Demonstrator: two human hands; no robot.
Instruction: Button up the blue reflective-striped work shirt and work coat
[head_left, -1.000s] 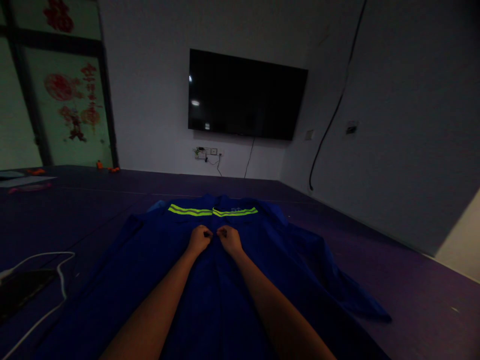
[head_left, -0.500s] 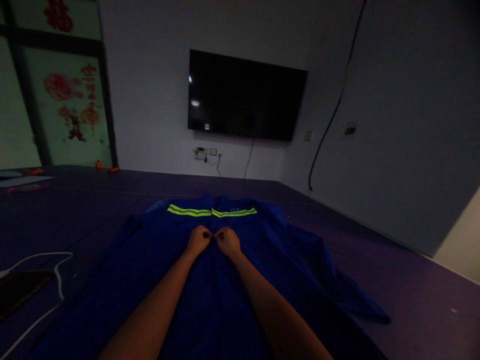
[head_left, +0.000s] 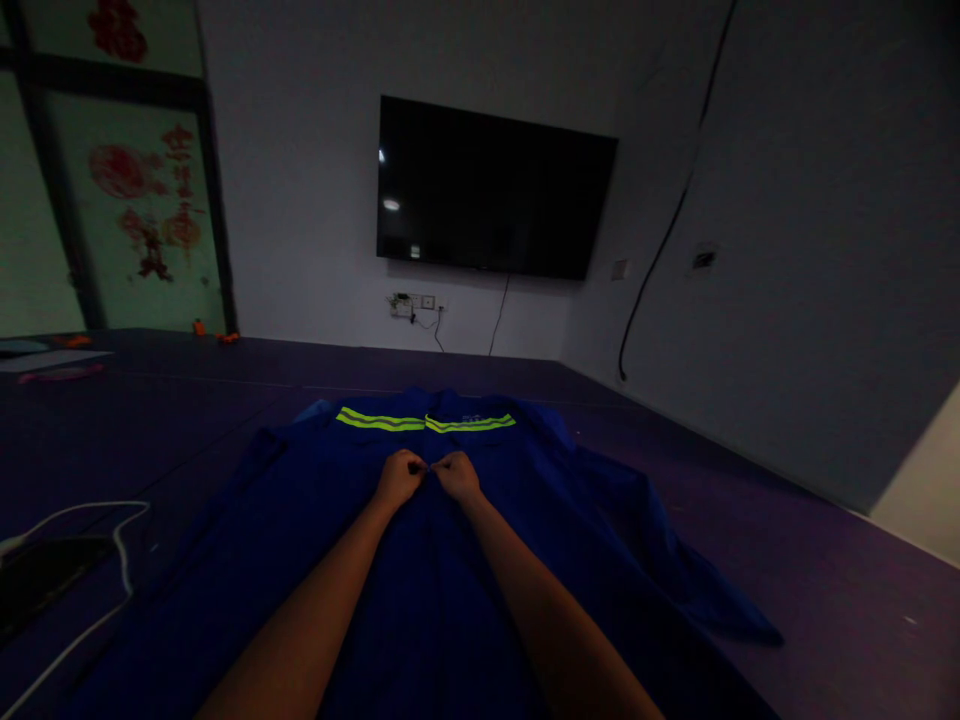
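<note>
A dark blue work jacket (head_left: pixel 559 510) lies spread front side up, its collar at the far end. Yellow-green reflective strips (head_left: pixel 382 420) cross its chest on both sides of the front opening. Just below the strips, my left hand (head_left: pixel 397 480) is closed in a pinch on the left side of the opening. My right hand (head_left: pixel 457 478) pinches the opposite edge, its fingertips almost meeting those of the left. The small part between the fingertips is too dark to make out. Both forearms cover some of the jacket's front.
The jacket rests on a purple surface (head_left: pixel 750 530). At the left edge lie a dark flat device (head_left: pixel 52 580) and a white cable (head_left: pixel 124 560). Small orange objects (head_left: pixel 227 338) sit farther back near a glass door (head_left: pixel 150 210). A television (head_left: pixel 495 190) hangs on the far wall.
The fingers of my right hand have shifted slightly at the front opening, and the pinch looks a little tighter. The jacket stays in place.
</note>
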